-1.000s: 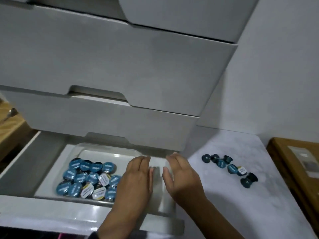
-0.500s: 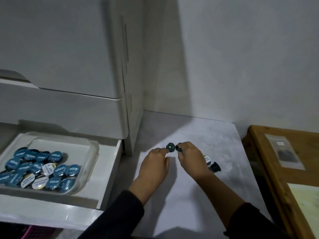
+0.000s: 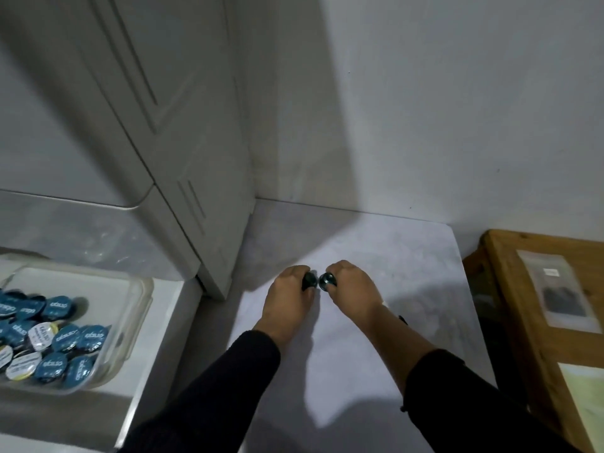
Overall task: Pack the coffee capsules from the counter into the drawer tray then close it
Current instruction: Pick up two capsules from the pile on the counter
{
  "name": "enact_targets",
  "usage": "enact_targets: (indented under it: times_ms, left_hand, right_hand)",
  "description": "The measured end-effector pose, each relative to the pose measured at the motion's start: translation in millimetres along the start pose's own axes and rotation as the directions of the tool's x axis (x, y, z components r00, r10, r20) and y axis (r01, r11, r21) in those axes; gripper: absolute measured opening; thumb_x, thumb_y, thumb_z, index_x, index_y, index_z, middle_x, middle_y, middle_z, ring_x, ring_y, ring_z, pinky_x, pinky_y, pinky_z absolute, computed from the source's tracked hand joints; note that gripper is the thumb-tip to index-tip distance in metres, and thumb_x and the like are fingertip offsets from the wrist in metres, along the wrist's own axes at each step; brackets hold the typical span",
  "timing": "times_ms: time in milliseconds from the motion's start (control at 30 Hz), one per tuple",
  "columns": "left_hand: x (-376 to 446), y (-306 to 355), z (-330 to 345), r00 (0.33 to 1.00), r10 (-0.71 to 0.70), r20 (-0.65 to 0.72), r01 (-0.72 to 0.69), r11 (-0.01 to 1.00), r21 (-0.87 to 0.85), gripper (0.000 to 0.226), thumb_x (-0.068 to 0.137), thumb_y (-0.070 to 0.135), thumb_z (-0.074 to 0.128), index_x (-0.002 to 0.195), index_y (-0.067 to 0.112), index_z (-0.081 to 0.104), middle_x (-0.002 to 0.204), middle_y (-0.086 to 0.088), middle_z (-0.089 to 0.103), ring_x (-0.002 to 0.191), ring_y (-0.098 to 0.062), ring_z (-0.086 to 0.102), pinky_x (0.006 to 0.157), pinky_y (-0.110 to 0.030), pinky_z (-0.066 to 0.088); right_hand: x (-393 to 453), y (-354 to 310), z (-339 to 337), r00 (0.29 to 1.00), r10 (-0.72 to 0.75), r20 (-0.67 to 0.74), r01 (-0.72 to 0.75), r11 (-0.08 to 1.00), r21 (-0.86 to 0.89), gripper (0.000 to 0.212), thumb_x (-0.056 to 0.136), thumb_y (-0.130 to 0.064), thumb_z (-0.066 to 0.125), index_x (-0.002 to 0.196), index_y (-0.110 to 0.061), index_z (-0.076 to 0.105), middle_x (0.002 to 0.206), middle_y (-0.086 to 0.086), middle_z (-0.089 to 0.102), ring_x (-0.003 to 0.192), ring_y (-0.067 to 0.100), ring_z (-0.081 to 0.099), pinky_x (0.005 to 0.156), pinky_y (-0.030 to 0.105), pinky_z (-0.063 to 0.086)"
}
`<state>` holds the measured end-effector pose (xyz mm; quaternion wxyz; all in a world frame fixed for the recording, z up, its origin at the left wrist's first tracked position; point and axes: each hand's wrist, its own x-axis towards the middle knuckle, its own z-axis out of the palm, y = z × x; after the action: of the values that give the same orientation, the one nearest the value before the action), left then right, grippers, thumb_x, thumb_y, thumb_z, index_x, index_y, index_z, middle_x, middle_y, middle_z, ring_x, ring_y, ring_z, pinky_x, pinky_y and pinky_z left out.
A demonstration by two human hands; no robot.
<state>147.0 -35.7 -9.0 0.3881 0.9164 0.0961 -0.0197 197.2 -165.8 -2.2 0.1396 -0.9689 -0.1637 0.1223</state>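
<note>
Both my hands are over the white counter, close together. My left hand grips a dark coffee capsule in its curled fingers. My right hand grips another teal capsule right beside it. A sliver of one more capsule shows behind my right wrist; others under my hands are hidden. At the left, the open drawer holds a clear plastic tray with several blue and white capsules in it.
The white drawer cabinet rises left of the counter, its upper drawers closed. A white wall stands behind the counter. A wooden table with a plastic sleeve and a paper lies at the right edge.
My hands left the drawer tray, moved right to the counter and closed round capsules there. The view swung right and down.
</note>
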Motion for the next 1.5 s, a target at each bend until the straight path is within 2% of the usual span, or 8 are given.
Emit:
enact_targets:
  times_ms: [200,500,667,833,1033,1200,1300,1500]
  left_hand:
    - [11.2,-7.6,11.9,1.0,0.018,-0.019,-0.018,0.999,-0.032,0.003,0.076,0.02,0.054,0.075,0.023,0.055,0.076,0.01,0.059,0.071,-0.005,0.053,0.059,-0.013,0.034]
    - [14.3,-3.5,10.4,0.987,-0.159,-0.029,0.144,0.949,-0.28,0.018,0.089,0.018,0.054,0.102,0.019,0.066,0.092,0.009,0.069,0.082,-0.002,0.061,0.069,0.007,0.035]
    - [18.2,-6.6,10.2,0.982,-0.184,-0.042,0.167,0.949,-0.268,0.023,0.09,0.021,0.052,0.106,0.021,0.069,0.099,0.007,0.071,0.088,-0.003,0.06,0.071,0.005,0.034]
    - [15.7,-8.9,6.4,0.981,-0.125,-0.148,0.095,0.976,-0.195,0.023,0.086,0.025,0.051,0.098,0.022,0.071,0.096,0.005,0.071,0.085,-0.006,0.064,0.071,0.0,0.037]
    - [8.4,-4.8,7.0,0.986,-0.105,-0.127,0.089,0.988,-0.129,0.033,0.074,0.048,0.064,0.102,0.03,0.068,0.096,0.012,0.056,0.077,0.005,0.054,0.069,0.001,0.032]
    - [13.4,-5.9,7.2,0.977,-0.16,-0.141,0.135,0.975,-0.174,0.018,0.082,0.017,0.063,0.095,0.025,0.072,0.094,0.005,0.065,0.084,-0.009,0.06,0.077,-0.01,0.042]
    - [10.9,4.6,0.3,0.961,-0.219,-0.167,0.163,0.941,-0.295,0.02,0.083,0.003,0.059,0.088,0.017,0.074,0.077,0.013,0.063,0.069,0.0,0.058,0.064,0.003,0.039]
    - [13.0,11.2,-7.6,0.929,-0.335,-0.154,0.229,0.851,-0.472,0.017,0.086,0.008,0.06,0.098,0.011,0.071,0.084,0.004,0.067,0.068,0.008,0.056,0.058,0.005,0.039]
  right_hand:
    - [8.3,5.7,-2.8,0.999,-0.023,0.03,0.022,0.999,0.039,0.018,0.086,-0.024,0.053,0.098,-0.014,0.062,0.105,0.006,0.062,0.089,0.028,0.061,0.073,0.035,0.05]
    - [15.7,5.2,-10.2,0.999,0.033,0.017,-0.036,0.974,0.223,0.021,0.085,-0.02,0.058,0.1,-0.007,0.064,0.104,0.011,0.063,0.091,0.026,0.058,0.06,0.017,0.025]
    - [25.1,3.8,-18.1,1.0,0.018,0.022,-0.023,0.968,0.249,0.02,0.086,-0.013,0.052,0.082,0.001,0.066,0.087,0.019,0.066,0.08,0.031,0.058,0.058,0.026,0.025]
    - [25.9,6.5,-17.0,0.998,0.054,-0.036,-0.04,0.948,0.315,0.027,0.092,-0.013,0.048,0.112,-0.007,0.066,0.112,0.016,0.066,0.1,0.028,0.061,0.087,0.025,0.042]
    - [23.6,9.0,-10.1,0.997,0.032,0.071,-0.052,0.952,0.3,0.04,0.082,-0.03,0.067,0.118,-0.015,0.062,0.119,0.01,0.059,0.106,0.021,0.056,0.08,0.012,0.028]
    - [22.4,8.1,-8.3,0.997,0.08,0.013,-0.08,0.943,0.324,0.028,0.089,-0.009,0.057,0.115,-0.01,0.064,0.118,0.014,0.056,0.1,0.022,0.057,0.07,-0.001,0.027]
    - [23.8,7.4,-10.3,0.995,0.102,-0.014,-0.09,0.931,0.353,0.027,0.087,-0.005,0.059,0.112,-0.01,0.067,0.113,0.016,0.057,0.095,0.024,0.059,0.067,0.001,0.031]
    - [11.7,4.3,-26.3,0.972,0.226,-0.067,-0.147,0.801,0.58,0.023,0.086,0.0,0.056,0.106,-0.002,0.068,0.103,0.012,0.062,0.086,0.02,0.06,0.056,-0.003,0.039]
